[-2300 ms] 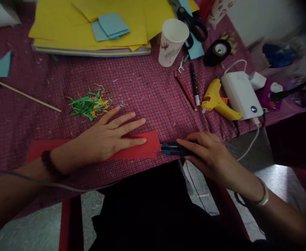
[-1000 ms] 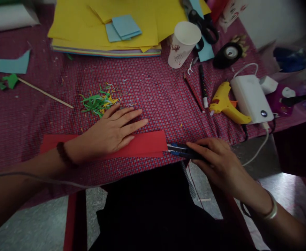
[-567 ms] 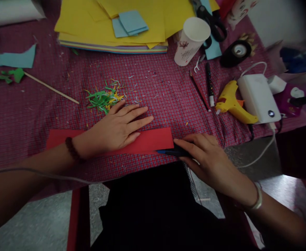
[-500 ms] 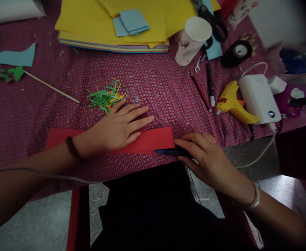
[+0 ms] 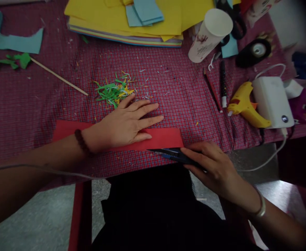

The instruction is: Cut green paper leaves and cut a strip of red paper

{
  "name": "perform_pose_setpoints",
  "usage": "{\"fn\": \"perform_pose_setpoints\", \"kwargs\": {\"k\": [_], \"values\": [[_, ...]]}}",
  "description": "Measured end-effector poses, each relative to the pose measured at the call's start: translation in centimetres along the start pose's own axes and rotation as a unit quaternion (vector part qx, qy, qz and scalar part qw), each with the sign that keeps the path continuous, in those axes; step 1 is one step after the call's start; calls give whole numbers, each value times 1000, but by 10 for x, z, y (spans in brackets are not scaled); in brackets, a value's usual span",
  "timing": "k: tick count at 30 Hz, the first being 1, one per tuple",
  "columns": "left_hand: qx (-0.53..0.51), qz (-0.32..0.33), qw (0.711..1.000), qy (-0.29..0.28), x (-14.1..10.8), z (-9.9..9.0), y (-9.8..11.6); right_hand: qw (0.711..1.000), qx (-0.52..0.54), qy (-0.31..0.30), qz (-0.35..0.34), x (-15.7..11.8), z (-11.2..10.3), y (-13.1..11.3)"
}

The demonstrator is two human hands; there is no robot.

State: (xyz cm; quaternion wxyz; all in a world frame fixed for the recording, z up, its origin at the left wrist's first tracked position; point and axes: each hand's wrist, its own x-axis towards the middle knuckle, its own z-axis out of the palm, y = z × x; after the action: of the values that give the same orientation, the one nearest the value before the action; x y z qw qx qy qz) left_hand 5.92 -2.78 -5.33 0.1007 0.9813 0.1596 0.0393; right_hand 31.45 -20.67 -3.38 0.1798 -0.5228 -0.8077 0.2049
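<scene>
Flat across a folded-looking strip of red paper (image 5: 166,137) lies my left hand (image 5: 127,125), its fingers spread. Its fingertips reach past the paper's far edge, beside a heap of green, yellow and white paper shreds (image 5: 113,90). A utility knife (image 5: 177,154), black and blue, is gripped in my right hand (image 5: 212,164) at the strip's near right corner. Its thin blade points left along the near edge of the red paper. My left wrist and forearm cover part of the strip.
Beyond the hands are a yellow paper stack (image 5: 127,26), a paper cup (image 5: 210,35) and black scissors (image 5: 235,21). To the right lie a red pencil (image 5: 212,90), a black marker (image 5: 223,83), a yellow glue gun (image 5: 247,106) and a white power box (image 5: 273,101). A wooden stick (image 5: 60,76) lies left.
The view has shifted, so most things sit further right. The knife has come slightly away from the paper's near edge, and its blade now shows. My left hand stays flat on the paper.
</scene>
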Motion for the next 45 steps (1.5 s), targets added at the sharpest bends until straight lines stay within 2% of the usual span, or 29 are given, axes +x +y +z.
{"fn": "perform_pose_setpoints", "kwargs": {"k": [6,10,15,22,28,31,41,43,45], "values": [[-31,7,999,29,-7,-11,-3,1000,-1,11,1,1,2,2],[-13,-29,999,19,-34,-21,-12,1000,-1,10,2,0,2,2],[16,-56,998,1,-59,-14,-21,1000,-2,13,9,5,0,1],[23,-33,999,36,-58,-15,-18,999,-29,4,-29,31,2,-2],[70,50,995,-42,-60,-28,-11,999,-16,-3,-49,43,5,-4],[62,62,995,-43,-60,-29,-10,999,-13,-9,-43,42,6,-6],[61,72,995,-27,-58,-24,-12,999,-29,-4,-15,15,8,-9],[71,54,996,-19,-59,-22,-12,999,-30,-1,-15,14,8,-9],[69,4,997,24,-61,-20,-12,1000,-27,-1,-14,15,8,-8]]}}
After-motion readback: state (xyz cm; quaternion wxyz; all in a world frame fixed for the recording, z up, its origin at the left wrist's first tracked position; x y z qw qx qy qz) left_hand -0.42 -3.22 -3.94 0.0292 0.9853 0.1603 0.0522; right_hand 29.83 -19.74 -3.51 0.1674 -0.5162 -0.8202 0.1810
